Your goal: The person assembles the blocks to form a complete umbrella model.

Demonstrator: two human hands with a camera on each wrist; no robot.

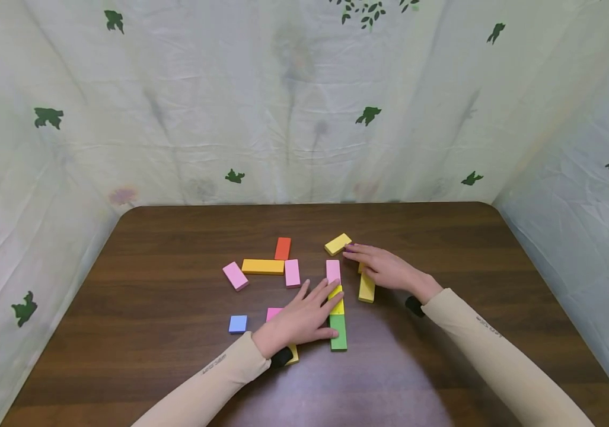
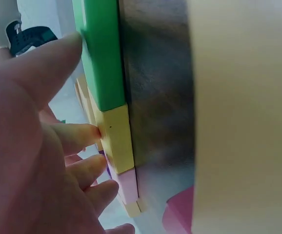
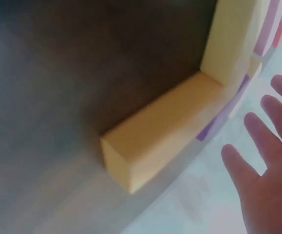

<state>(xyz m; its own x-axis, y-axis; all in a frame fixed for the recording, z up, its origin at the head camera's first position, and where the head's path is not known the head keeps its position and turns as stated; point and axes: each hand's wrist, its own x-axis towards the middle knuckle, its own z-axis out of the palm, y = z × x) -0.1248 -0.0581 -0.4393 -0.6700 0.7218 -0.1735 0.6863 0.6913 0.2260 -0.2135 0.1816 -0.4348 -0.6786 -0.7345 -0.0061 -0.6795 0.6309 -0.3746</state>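
A line of three wooden blocks runs toward me in the head view: a pink block point(image 1: 333, 269), a yellow block point(image 1: 338, 306) and a green block point(image 1: 339, 340). Over it spreads my left hand point(image 1: 302, 315), its thumb at the green block point(image 2: 103, 58) and its fingertips at the yellow block point(image 2: 117, 139). My right hand point(image 1: 389, 268) hovers with extended fingers over a yellow block point(image 1: 366, 290) and partly hides the orange-yellow block point(image 3: 165, 122) that meets it at an angle. Near those fingertips, a purple block point(image 3: 224, 111) is mostly hidden in the head view.
Beyond the line lies another yellow block point(image 1: 338, 244). To the left are a red block point(image 1: 283, 248), a long orange block point(image 1: 263, 267), pink blocks point(image 1: 235, 276) and a blue block point(image 1: 238, 324). My left forearm partly covers a yellow block point(image 1: 294, 354). A curtain point(image 1: 304, 118) hangs behind the table.
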